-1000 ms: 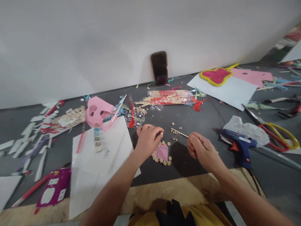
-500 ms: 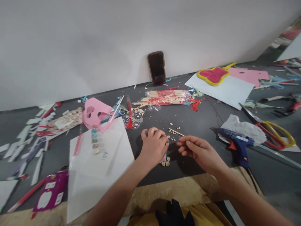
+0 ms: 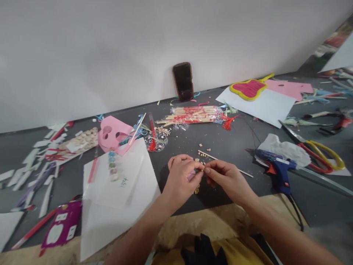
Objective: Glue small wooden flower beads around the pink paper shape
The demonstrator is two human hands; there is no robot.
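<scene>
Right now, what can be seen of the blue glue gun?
The glue gun has a blue, plastic-looking body, a red trigger and a dark nozzle. It lies on its side on the dark table, apart from the right hand, nozzle pointing left, handle toward the person. A translucent stick juts from its rear, a dark cord leaves the handle, and crumpled white paper lies against it.

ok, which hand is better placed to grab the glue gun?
Right, probably: the right hand is nearer the blue glue gun; the left hand would have to reach across the right.
</scene>
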